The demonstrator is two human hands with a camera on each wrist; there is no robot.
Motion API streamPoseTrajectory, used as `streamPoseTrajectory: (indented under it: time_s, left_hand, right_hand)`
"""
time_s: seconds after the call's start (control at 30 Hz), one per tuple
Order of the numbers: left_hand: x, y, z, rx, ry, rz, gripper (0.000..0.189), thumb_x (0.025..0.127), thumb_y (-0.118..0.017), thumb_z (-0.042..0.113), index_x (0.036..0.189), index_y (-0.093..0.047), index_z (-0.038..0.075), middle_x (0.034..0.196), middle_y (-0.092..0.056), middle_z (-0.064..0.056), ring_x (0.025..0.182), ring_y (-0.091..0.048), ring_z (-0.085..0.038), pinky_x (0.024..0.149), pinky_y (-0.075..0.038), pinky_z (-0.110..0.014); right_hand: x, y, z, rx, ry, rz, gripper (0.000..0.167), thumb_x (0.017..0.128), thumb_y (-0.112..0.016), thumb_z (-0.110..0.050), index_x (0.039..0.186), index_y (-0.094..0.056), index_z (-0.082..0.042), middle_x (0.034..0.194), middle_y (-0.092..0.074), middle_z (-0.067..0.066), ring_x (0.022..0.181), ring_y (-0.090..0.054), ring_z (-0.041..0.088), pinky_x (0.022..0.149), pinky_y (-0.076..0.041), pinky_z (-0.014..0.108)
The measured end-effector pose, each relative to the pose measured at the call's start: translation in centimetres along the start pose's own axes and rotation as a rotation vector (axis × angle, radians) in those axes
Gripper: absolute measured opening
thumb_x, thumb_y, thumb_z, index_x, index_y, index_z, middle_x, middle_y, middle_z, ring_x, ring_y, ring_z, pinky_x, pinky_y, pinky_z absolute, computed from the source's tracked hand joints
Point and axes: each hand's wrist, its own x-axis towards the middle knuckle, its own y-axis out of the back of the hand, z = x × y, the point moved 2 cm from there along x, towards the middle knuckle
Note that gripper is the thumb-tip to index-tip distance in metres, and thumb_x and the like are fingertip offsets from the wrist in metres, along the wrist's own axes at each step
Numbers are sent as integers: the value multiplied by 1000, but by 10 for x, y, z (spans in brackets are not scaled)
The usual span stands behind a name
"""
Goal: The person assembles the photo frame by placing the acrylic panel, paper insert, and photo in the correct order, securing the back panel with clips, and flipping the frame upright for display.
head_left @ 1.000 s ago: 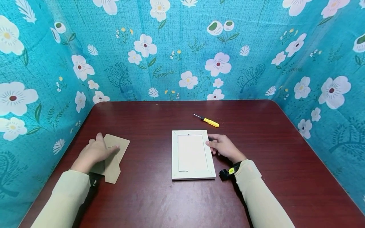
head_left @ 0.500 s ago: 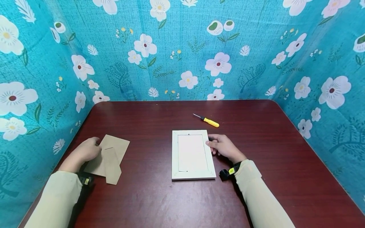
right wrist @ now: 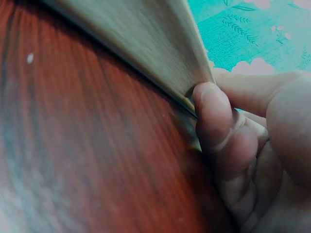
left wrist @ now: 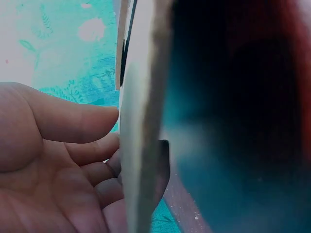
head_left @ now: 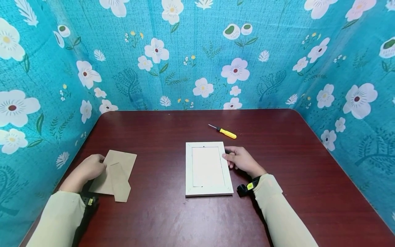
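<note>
The left hand had gone from spread over the cardboard easel backing to pinching its edge, perhaps raised off the tabletop, while the right hand pinched the white picture frame well rightward, leaving both held

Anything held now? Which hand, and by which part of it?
Left hand: the brown board, pinched at its left edge. Right hand: the white frame, gripped by the upper half of its right side.
</note>
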Motion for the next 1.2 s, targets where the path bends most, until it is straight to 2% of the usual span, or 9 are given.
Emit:
streamPoseTrajectory:
  time_s: [0.3, 0.43, 0.7, 0.87, 1.0, 1.2]
  left_hand:
    - [-3, -3, -4, -65, 15, 18, 24, 90, -48, 5, 103, -52, -15, 93, -55, -23, 81, -51, -32, 68, -44, -42]
    - [-5, -3, -8, -119, 7, 7, 24, 91, -51, 6, 105, -52, -14, 93, -54, -21, 83, -51, -32, 68, -44, -40]
    - [-9, -8, -13, -384, 35, -122, 29, 99, -51, 9, 117, -44, -13, 94, -56, -17, 82, -57, -27, 68, -54, -46]
    - [-9, -14, -14, -554, 3, -179, 33, 101, -49, 8, 123, -40, -14, 89, -56, -15, 79, -58, -25, 70, -55, -45]
    - [-9, -16, -17, -645, -27, -201, 37, 101, -52, 10, 125, -37, -14, 90, -58, -13, 81, -60, -25, 72, -55, -45]
    - [-8, -15, -20, -740, -30, -213, 40, 102, -52, 12, 128, -35, -13, 102, -64, -12, 87, -66, -25, 75, -55, -45]
  right_hand:
    - [-1, -2, 1, 0, -17, 7, 52, 95, -66, -26, 138, -51, -2, 66, -60, 9, 57, -56, 21, 48, -44, 30]
    - [0, -2, 2, -4, -12, 6, 53, 95, -65, -26, 139, -50, -1, 66, -60, 8, 57, -56, 20, 47, -43, 30]
    - [1, -1, 2, -22, -14, 10, 52, 95, -65, -27, 139, -51, -2, 67, -60, 8, 57, -57, 20, 48, -44, 30]
    - [0, -1, 0, -30, -7, 3, 52, 96, -63, -26, 140, -49, -2, 67, -61, 8, 58, -57, 20, 48, -45, 30]
    - [0, -1, 0, -29, -5, 0, 53, 96, -64, -26, 140, -49, -1, 67, -61, 8, 59, -58, 20, 48, -45, 31]
    - [1, 0, 1, -25, -3, 8, 53, 96, -65, -26, 139, -50, -1, 67, -61, 8, 58, -58, 21, 48, -45, 31]
